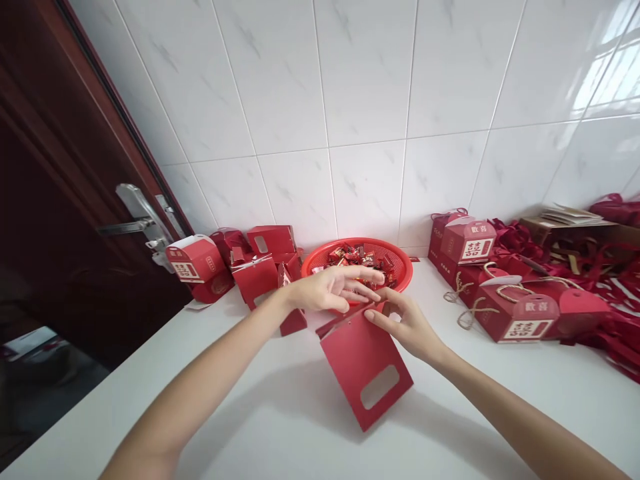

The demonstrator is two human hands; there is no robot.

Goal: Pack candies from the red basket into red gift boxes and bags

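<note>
Fingers of right hand (411, 328) pinch red box (363, 363) at top edge, probably steadying it; fingers of left hand (323, 290) loosely spread above same edge, contact unclear. Box tilted over tabletop (240, 427), before red basket (406, 272), likely angled for two-handed access.

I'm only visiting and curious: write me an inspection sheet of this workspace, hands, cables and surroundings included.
Surface: white table, shadows beneath the arms.
Job's things: red box held tilted, with an oblong window; red basket of small wrapped pieces behind it.
Clutter: more red boxes to the left; boxes with twine handles and dark-red ribbons to the right.
Hands: right hand pinches the box's upper edge; left hand is open beside it, contact unclear.
Cables: nothing seen.
Surroundings: pale tiled wall behind; dark door with metal handle at left.
</note>
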